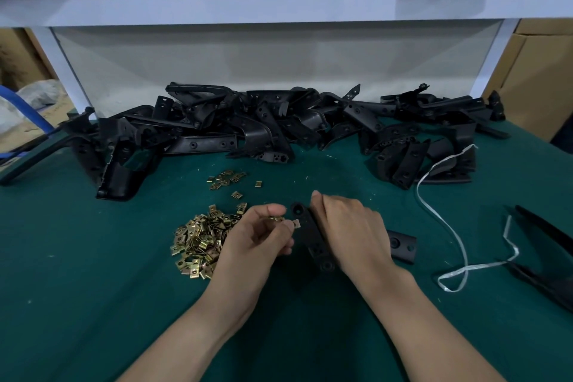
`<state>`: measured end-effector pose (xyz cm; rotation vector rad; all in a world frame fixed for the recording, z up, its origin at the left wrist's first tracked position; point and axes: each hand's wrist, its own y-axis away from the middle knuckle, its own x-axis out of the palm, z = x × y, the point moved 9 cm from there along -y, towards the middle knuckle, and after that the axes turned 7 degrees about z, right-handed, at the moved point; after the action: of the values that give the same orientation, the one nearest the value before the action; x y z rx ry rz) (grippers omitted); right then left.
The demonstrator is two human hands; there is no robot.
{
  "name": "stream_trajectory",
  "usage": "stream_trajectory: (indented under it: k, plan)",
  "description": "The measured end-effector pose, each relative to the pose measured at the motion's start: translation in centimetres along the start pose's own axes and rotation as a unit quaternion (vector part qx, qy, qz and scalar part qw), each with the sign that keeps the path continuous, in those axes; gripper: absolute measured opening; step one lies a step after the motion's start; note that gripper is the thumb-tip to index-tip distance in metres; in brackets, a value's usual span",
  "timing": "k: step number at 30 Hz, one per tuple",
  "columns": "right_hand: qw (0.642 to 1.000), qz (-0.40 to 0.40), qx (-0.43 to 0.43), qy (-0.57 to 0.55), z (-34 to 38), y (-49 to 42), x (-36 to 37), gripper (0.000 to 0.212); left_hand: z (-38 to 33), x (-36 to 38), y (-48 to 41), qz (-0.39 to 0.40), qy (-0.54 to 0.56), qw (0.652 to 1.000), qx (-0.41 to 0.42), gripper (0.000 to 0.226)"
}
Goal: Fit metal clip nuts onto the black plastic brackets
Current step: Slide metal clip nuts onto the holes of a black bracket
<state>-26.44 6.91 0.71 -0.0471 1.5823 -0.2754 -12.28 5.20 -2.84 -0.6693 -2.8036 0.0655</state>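
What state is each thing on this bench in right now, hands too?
Left hand: pinches a clip nut at the bracket's edge.
Right hand: grips the black bracket.
Clip nut heap: loose, beside the left hand.
Bracket pile: jumbled, farther back.
White strap: lying loose, curled.

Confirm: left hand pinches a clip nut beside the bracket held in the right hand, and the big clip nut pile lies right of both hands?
Wrong side. The head view shows the big clip nut pile left of both hands. The left hand pinches a clip nut beside the bracket held in the right hand.
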Motion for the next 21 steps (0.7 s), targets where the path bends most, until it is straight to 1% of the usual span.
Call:
stream_trajectory:
  k: [5,9,11,15,21]
  plan:
    - [1.0,0.009,-0.003,0.003,0.13,0.15,-0.09,0.029,-0.02,0.05,0.04,0.001,-0.003,1.0,-0.002,0.015]
    - [1.0,0.014,0.009,0.006,0.04,0.1,-0.03,0.035,-0.08,0.1,0.04,0.002,-0.001,1.0,-0.002,0.016]
    - [1.0,0.015,0.005,0.008,0.1,0.14,0.05,0.032,-0.05,0.11,0.02,0.001,-0.002,1.0,-0.002,0.015]
    - [1.0,0.019,-0.008,0.009,0.44,0.3,0.14,0.017,-0.06,0.12,0.04,0.002,-0.006,1.0,-0.002,0.013]
    - [1.0,0.008,-0.005,0.011,0.47,0.43,-0.07,0.025,-0.03,0.12,0.06,0.005,-0.004,1.0,-0.001,0.011]
